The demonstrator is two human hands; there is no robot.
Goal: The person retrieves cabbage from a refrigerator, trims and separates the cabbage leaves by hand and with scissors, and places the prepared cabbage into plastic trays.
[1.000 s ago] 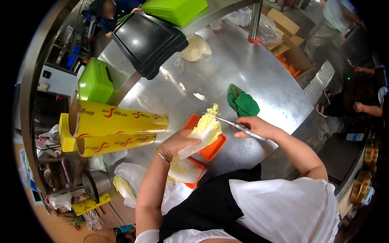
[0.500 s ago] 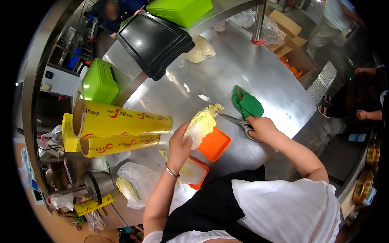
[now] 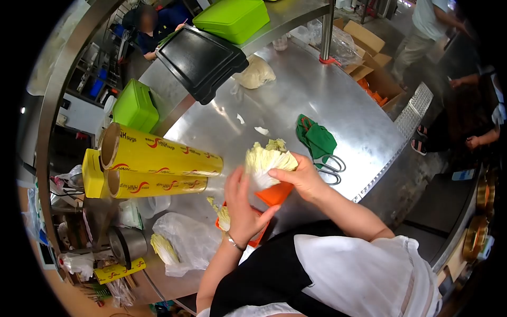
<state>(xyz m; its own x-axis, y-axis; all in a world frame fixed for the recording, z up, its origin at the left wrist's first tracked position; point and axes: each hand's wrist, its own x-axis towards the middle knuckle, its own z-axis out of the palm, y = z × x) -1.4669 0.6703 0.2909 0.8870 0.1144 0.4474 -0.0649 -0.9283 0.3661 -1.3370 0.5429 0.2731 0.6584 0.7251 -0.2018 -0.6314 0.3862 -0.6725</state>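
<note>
My right hand (image 3: 300, 178) pinches a pale yellow-white napa cabbage leaf (image 3: 266, 164) between thumb and fingers. My left hand (image 3: 242, 203) is open beside the leaf's left edge, thumb spread and fingertips blurred. Under the leaf, an orange tray (image 3: 275, 194) is partly covered. A second orange tray (image 3: 254, 243) lies mostly behind my left hand and wrist, with cabbage pieces (image 3: 224, 217) at its edge. Scissors (image 3: 331, 170) rest on the metal table, handles toward me, against a crumpled green cloth (image 3: 316, 138).
Yellow film rolls (image 3: 163, 156) lie to the left. A clear plastic bag (image 3: 187, 240) and a cabbage piece (image 3: 165, 248) are nearer me. A black lidded box (image 3: 200, 58) and green boxes (image 3: 232, 20) stand on the raised shelf. Other people are beyond the table.
The scissors have left my right hand and lie by the green cloth. The cabbage leaf has passed from my left hand to my right, and my left hand has opened.
</note>
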